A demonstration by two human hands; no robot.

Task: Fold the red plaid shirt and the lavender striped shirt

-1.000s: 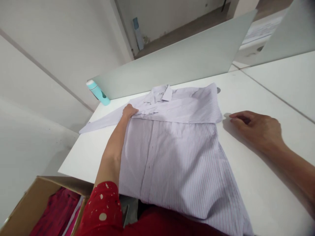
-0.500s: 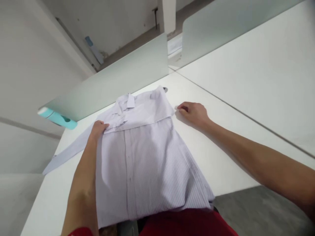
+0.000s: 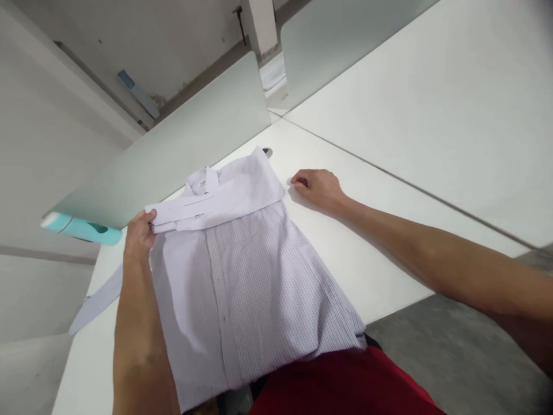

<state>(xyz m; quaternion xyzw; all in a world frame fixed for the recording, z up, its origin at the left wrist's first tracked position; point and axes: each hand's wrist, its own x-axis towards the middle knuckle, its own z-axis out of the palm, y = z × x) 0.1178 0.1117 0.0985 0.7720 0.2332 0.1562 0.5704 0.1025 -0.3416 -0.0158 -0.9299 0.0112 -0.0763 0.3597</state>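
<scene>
A pale lilac striped shirt (image 3: pixel 242 276) lies front up, its collar toward the far side and its hem hanging at the near edge by my body. One sleeve (image 3: pixel 242 187) is folded across the chest, below the collar. My left hand (image 3: pixel 140 230) pinches the cuff end of that sleeve at the shirt's left side. The other sleeve (image 3: pixel 97 300) stretches out to the left, partly hidden behind my left forearm. Just right of the folded shoulder, my right hand (image 3: pixel 319 187) hovers or rests over the table, fingers loosely curled in, nothing visible in them.
The white table (image 3: pixel 345 253) carries the shirt. A frosted divider panel (image 3: pixel 185 150) runs along its far edge, with a second panel (image 3: pixel 328 52) farther right. At the far left corner lies a turquoise and white cylinder (image 3: pixel 82 227). A dark round hole (image 3: pixel 268 152) sits behind the shoulder.
My left hand has drawn the cuff out to the left, so the folded sleeve lies straighter across the chest. The view has shifted right; my right hand keeps its place beside the shirt.
</scene>
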